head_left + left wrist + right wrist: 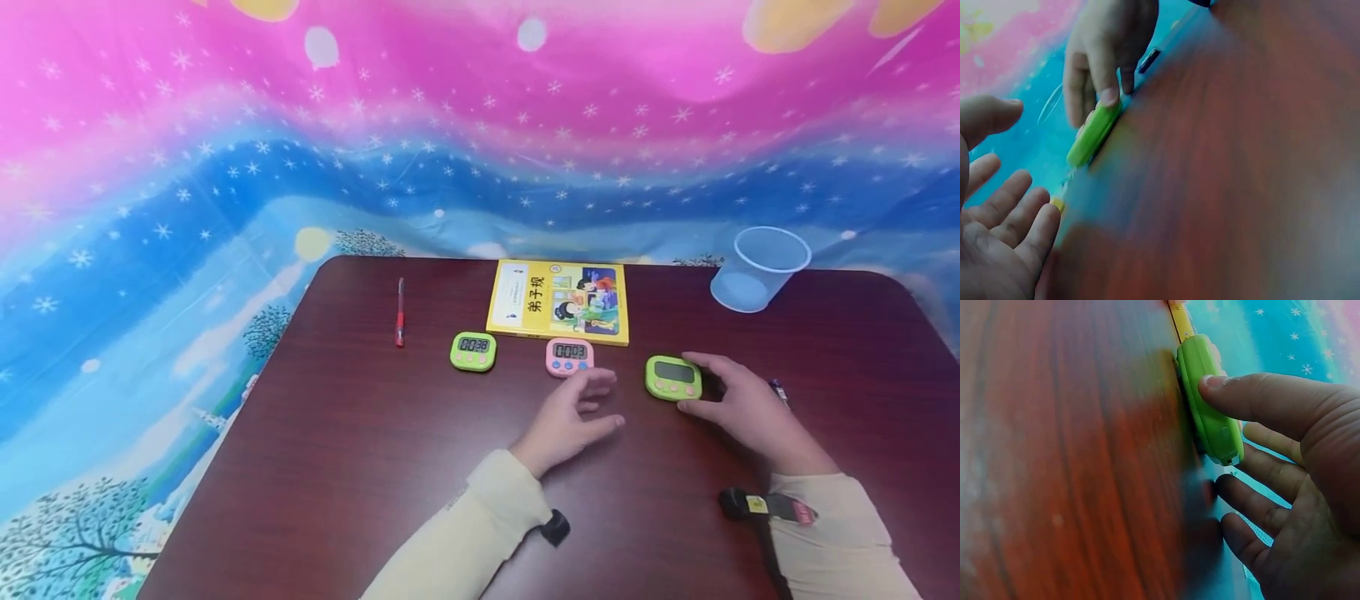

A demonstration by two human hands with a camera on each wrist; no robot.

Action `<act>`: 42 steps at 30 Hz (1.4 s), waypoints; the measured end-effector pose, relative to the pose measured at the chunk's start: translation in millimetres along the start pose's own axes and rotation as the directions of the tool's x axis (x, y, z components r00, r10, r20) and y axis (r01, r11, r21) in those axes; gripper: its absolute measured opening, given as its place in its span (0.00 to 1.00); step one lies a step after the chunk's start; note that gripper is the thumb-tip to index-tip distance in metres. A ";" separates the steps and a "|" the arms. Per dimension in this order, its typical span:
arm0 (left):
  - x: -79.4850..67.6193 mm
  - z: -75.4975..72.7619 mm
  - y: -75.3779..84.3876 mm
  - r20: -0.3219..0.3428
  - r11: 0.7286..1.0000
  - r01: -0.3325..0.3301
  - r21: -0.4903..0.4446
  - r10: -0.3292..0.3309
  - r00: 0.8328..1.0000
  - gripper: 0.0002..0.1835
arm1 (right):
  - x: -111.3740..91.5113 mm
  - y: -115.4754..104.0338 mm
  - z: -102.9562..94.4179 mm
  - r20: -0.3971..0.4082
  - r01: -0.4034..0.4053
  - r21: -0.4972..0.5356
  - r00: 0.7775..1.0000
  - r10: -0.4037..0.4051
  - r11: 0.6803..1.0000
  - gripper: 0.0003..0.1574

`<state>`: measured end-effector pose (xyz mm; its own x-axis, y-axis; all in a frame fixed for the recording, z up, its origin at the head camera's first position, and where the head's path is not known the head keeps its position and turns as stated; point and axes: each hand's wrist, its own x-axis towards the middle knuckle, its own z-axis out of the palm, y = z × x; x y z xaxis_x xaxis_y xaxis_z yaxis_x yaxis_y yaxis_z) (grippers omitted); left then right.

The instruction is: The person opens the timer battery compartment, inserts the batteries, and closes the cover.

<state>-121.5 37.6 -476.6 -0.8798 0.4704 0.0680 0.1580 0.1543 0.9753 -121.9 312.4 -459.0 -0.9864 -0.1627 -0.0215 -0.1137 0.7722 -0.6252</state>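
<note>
A green digital timer (674, 378) with a blank screen sits at the right of the table. My right hand (750, 412) holds it at its right side, thumb on the near edge and forefinger at the far corner. In the right wrist view the thumb presses the green timer's side (1210, 412), the other fingers spread beyond. My left hand (573, 421) hovers with loosely bent fingers and nothing in it, its fingertips near a pink timer (570, 357) reading 00:03. Further left lies another green timer (473, 352), reading 00:38.
A yellow picture book (558, 302) lies behind the timers. A red pen (400, 312) is at the left, and a clear plastic cup (760, 271) stands at the back right. Beside my right hand lies a small dark cylinder (780, 390). A printed cloth hangs behind the table (322, 467).
</note>
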 end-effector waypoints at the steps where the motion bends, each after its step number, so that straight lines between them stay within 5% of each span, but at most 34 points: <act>1: 4.2 4.3 1.2 0.000 1.000 0.003 0.024 -0.003 1.000 0.31 | 0.7 -0.7 0.9 0.007 -0.003 0.003 1.000 0.003 1.000 0.47; 10: 40.7 35.7 7.9 -0.040 0.973 0.048 0.226 -0.040 0.998 0.37 | 2.6 -1.3 3.7 0.026 -0.025 0.021 0.999 0.024 0.999 0.49; 19: 62.2 43.0 13.8 -0.007 0.852 0.071 0.518 -0.079 0.997 0.39 | 2.4 1.0 2.1 0.041 -0.018 0.034 0.999 0.016 0.999 0.48; 23: 63.0 44.4 14.0 -0.003 0.827 0.080 0.557 -0.094 0.996 0.35 | 0.2 1.9 2.2 0.051 -0.025 0.027 0.998 0.024 0.999 0.48; 30: 54.4 40.2 13.5 -0.017 0.864 0.013 0.503 -0.005 1.000 0.33 | -5.2 -2.3 0.1 0.001 -0.017 0.043 1.000 0.017 0.999 0.46; 38: 27.1 23.4 21.7 -0.052 0.926 -0.073 0.371 0.099 0.994 0.33 | -14.8 -32.2 -5.9 0.010 0.009 0.130 1.000 -0.010 0.991 0.49; 42: 12.6 8.6 28.3 -0.056 0.923 -0.135 0.361 0.167 0.984 0.33 | -18.8 -51.7 -6.6 0.002 0.029 0.122 1.000 -0.029 0.992 0.48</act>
<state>-124.4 55.3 -450.0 -0.8651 0.4398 0.2413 0.4267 0.3924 0.8148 -98.2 279.5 -421.2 -0.9824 -0.1865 -0.0051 -0.1267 0.6866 -0.7159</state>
